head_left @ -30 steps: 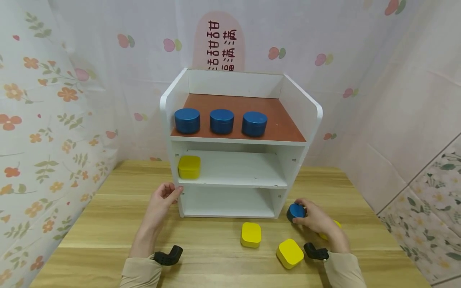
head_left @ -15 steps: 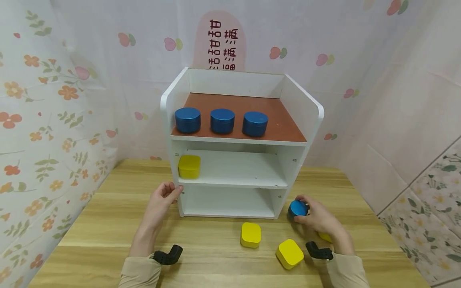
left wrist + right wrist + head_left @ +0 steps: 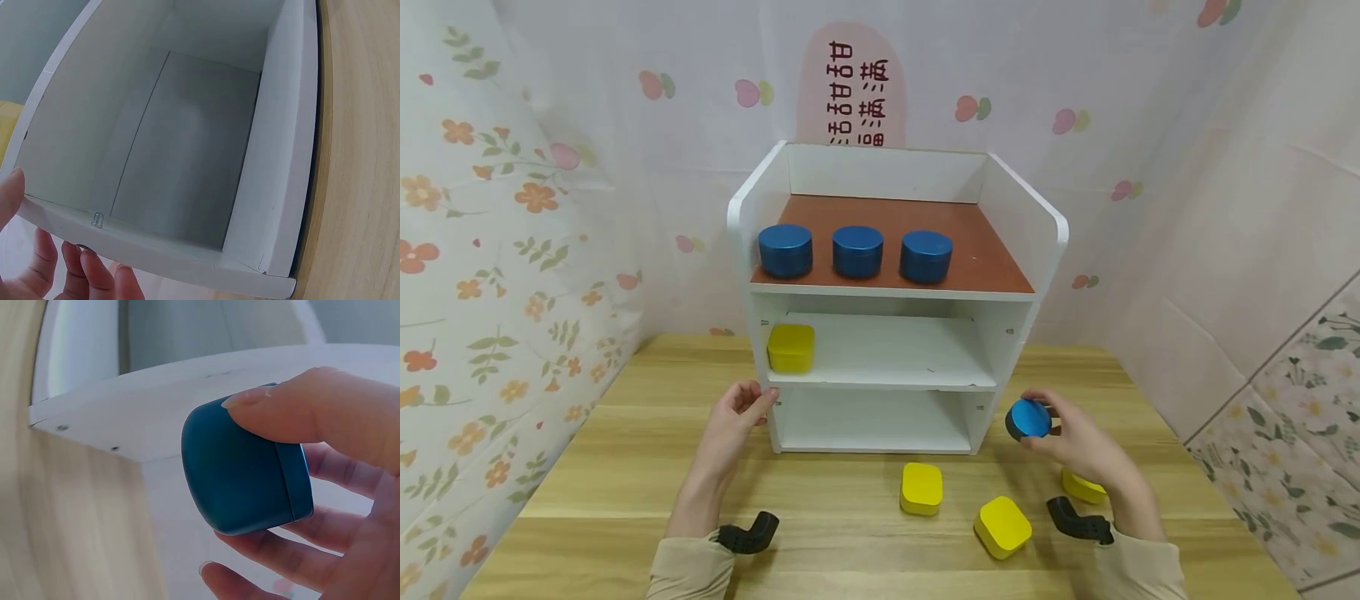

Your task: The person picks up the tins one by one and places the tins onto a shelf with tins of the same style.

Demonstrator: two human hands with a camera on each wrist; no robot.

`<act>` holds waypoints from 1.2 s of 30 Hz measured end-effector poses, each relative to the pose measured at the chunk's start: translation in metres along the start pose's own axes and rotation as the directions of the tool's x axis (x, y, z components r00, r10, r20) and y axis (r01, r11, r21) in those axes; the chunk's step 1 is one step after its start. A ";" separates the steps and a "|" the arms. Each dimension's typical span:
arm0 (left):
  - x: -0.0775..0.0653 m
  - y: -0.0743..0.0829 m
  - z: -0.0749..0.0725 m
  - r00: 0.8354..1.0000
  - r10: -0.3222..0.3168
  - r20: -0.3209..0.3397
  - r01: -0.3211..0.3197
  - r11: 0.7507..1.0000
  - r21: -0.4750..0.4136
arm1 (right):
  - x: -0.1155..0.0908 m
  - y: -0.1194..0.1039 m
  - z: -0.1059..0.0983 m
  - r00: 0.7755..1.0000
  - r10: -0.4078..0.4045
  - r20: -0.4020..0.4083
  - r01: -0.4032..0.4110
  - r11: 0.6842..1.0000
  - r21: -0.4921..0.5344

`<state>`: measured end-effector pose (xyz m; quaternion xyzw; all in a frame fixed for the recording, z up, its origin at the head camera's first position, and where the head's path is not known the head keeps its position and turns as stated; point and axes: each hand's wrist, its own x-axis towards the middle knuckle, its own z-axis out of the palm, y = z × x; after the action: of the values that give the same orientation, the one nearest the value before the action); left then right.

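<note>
My right hand point(image 3: 1081, 440) holds a round blue tin point(image 3: 1028, 419) beside the shelf's lower right side. In the right wrist view the thumb lies on one side of the tin point(image 3: 240, 469) and the fingers curl round the other. My left hand point(image 3: 737, 410) grips the left side panel of the white shelf unit point(image 3: 880, 386), thumb at its front edge and fingers on the outer face. Three more blue tins, a left one point(image 3: 786, 252), a middle one point(image 3: 857, 252) and a right one point(image 3: 926, 257), stand in a row on the brown top. A yellow square tin point(image 3: 791, 348) sits at the middle shelf's left end.
On the wooden table point(image 3: 820, 533) before the shelf lie a yellow tin point(image 3: 921, 489) and a tilted yellow tin point(image 3: 1003, 527). Another yellow tin point(image 3: 1083, 487) is partly hidden behind my right wrist. A printed curtain point(image 3: 700, 167) hangs behind the shelf.
My right hand has raised the blue tin from the table and moved it slightly rightward and away, uncovering more of the yellow tin under the wrist. The left hand keeps its place on the shelf.
</note>
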<state>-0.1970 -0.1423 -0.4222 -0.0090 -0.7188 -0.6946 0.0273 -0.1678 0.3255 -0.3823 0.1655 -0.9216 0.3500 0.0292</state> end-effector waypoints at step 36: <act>0.002 0.002 0.001 1.000 -0.026 -0.010 0.025 0.999 -0.046 | -0.003 -0.106 -0.059 0.943 -0.324 -0.072 0.332 0.932 0.144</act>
<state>-0.1988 -0.1415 -0.4201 0.0032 -0.7027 -0.7111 0.0221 -0.1340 0.2905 -0.2712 0.3105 -0.8502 0.4142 0.0959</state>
